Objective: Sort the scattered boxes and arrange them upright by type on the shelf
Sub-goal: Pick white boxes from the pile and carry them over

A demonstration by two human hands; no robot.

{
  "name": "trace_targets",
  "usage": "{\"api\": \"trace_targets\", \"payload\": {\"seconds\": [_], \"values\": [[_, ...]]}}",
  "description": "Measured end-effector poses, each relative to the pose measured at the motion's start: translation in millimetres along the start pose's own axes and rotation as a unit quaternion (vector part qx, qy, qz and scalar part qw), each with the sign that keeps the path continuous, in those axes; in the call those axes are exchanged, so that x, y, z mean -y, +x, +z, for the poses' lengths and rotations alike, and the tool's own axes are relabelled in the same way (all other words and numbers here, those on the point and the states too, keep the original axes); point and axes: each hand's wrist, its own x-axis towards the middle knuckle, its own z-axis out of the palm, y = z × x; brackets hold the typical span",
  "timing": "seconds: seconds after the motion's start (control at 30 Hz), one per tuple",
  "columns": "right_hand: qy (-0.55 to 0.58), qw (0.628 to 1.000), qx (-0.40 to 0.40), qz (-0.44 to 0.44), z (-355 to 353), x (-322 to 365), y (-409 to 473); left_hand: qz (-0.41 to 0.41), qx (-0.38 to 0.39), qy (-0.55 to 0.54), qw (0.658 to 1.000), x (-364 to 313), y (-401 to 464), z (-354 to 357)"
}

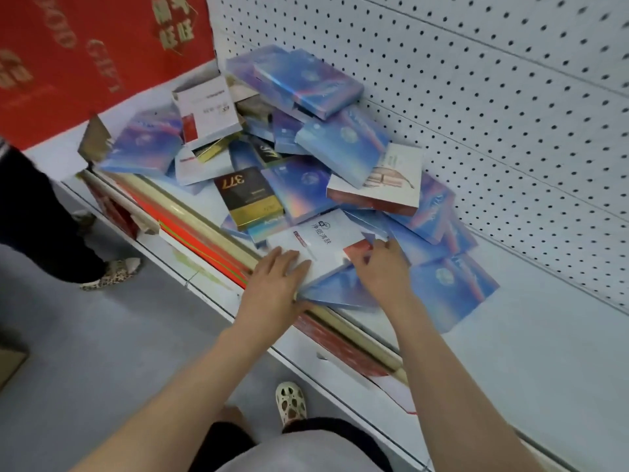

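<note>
A heap of flat boxes lies scattered on the white shelf (531, 352). Most are iridescent blue boxes (342, 144); among them are a black and gold box (246, 195), a white and red box (384, 185) and a white box standing at the back (207, 109). At the front edge lies a white box with printed characters (323, 248). My left hand (275, 277) rests flat on its near left corner, thumb under the edge. My right hand (383, 267) presses on its right side, fingers curled over a red corner and a blue box beneath (340, 292).
A white pegboard (493, 97) backs the shelf. A gold rail (190, 212) with red strips runs along the front edge. A red banner (85, 46) hangs at the far left. Another person's leg and patterned shoe (112, 272) stand on the grey floor at left.
</note>
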Motion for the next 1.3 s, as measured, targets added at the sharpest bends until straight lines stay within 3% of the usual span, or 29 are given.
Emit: {"api": "trace_targets", "payload": {"seconds": [0.1, 0.23, 0.3, 0.4, 0.5, 0.63, 0.73, 0.8, 0.9, 1.03, 1.1, 1.17, 1.3], "values": [[0.041, 0.998, -0.018, 0.034, -0.4, 8.9, -2.1, 0.057, -0.022, 0.011, 0.998, 3.5, 10.4, -3.5], [0.194, 0.968, -0.042, 0.157, -2.6, 12.1, -4.4, 0.120, -0.030, -0.039, 0.992, 14.8, 16.7, -4.4], [0.318, 0.923, -0.057, 0.210, -2.2, 10.0, -9.2, 0.152, -0.032, -0.061, 0.986, 21.1, 19.2, -2.6], [0.528, 0.807, -0.070, 0.255, -2.8, 8.4, -26.3, 0.203, -0.021, -0.091, 0.975, 28.3, 21.7, -4.0], [0.618, 0.740, -0.103, 0.247, -17.1, 14.7, -47.3, 0.199, -0.011, -0.169, 0.965, 34.0, 23.3, -13.5], [0.597, 0.766, -0.152, 0.183, -42.3, 25.4, -58.1, 0.140, -0.032, -0.243, 0.959, 42.7, 33.3, -33.6], [0.593, 0.773, -0.175, 0.143, -56.5, 39.7, -49.1, 0.088, 0.021, -0.326, 0.941, 44.2, 51.3, -55.6], [0.601, 0.772, -0.167, 0.125, -62.7, 54.4, -38.2, 0.048, 0.071, -0.389, 0.917, 43.6, 64.6, -68.1], [0.608, 0.772, -0.157, 0.097, -63.3, 74.6, -19.0, 0.000, 0.072, -0.442, 0.894, 51.7, 79.8, -78.1], [0.543, 0.836, -0.065, 0.047, -44.9, 108.4, -1.6, -0.076, 0.056, -0.526, 0.845, 76.1, 88.1, -92.4], [0.543, 0.837, -0.053, 0.035, -32.8, 128.1, 4.6, -0.093, 0.033, -0.543, 0.834, 91.8, 91.8, -101.6], [0.550, 0.832, -0.066, 0.028, -25.0, 145.3, 12.2, -0.095, -0.004, -0.521, 0.849, 110.3, 99.7, -112.8], [0.524, 0.846, -0.096, 0.036, -14.8, 167.0, 27.9, -0.075, -0.142, -0.275, 0.948, 168.5, 133.4, -136.1]]}}
